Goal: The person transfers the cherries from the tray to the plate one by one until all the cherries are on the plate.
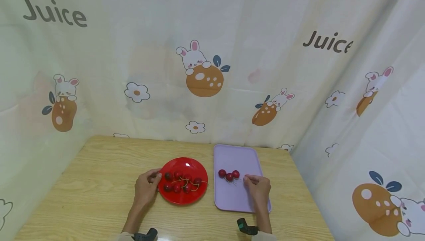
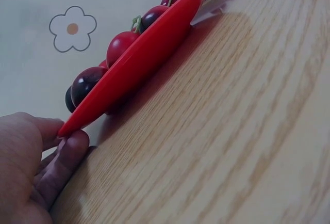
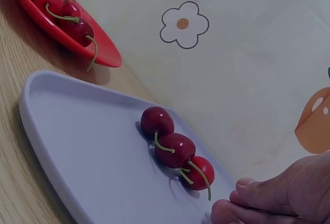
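My left hand (image 1: 146,187) pinches the left rim of a round red plate (image 1: 180,198), thumb on top and fingers beneath, as the left wrist view shows. Several dark and bright red cherries (image 1: 187,188) with green stems lie on the plate. To its right, a lilac rectangular tray (image 1: 232,200) bears three cherries (image 3: 175,150) set close together, stems toward the front. My right hand (image 1: 259,188) hovers over the tray's right side, just right of those cherries. Its fingers are loosely bent, and nothing shows between them in the right wrist view (image 3: 273,193).
Plate and tray stand side by side on a light wooden table (image 1: 99,196), with a narrow strip of wood between them. A patterned curtain (image 1: 159,49) with rabbits, fruit and flowers hangs behind the table and along both sides.
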### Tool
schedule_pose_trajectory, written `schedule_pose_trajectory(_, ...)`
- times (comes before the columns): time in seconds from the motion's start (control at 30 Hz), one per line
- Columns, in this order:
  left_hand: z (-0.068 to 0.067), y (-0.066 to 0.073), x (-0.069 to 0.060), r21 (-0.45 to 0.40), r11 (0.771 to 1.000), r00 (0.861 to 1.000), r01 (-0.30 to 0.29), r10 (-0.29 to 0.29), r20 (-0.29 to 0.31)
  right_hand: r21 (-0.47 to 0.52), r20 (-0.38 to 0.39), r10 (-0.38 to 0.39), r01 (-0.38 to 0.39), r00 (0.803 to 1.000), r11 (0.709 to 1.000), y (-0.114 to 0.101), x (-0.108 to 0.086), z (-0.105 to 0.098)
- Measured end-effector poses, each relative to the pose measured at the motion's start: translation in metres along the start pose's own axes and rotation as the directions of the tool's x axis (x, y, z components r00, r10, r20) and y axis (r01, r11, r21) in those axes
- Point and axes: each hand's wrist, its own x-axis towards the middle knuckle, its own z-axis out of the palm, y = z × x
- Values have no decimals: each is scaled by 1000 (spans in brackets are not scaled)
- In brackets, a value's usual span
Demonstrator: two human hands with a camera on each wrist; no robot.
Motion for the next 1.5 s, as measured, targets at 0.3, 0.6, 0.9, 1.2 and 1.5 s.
schedule_pose_trajectory(0.3, 1, 0, 2, -18, 1000, 1000, -9, 9, 0, -15, 9, 29, -29, 1000, 999, 6, 3, 3)
schedule_pose_trajectory(0.6, 1, -1, 2, -19, 1000, 1000, -2, 2, -7, -25, 3, 22, -22, 1000, 999, 5, -3, 5)
schedule_pose_trajectory(0.9, 1, -2, 1, -7, 1000, 1000, -7, 7, -9, -7, 32, -13, 14, 999, 1000, 11, -10, 14)
schedule_pose_trajectory(1.2, 1, -3, -2, -3, 1000, 1000, -1, 1, -7, -14, 39, 9, -9, 999, 1000, 9, -15, 22)
schedule_pose_trajectory(1.5, 2, -3, -1, -5, 1000, 1000, -9, 9, -6, -69, 3, 15, -15, 1000, 998, 6, -17, 26)
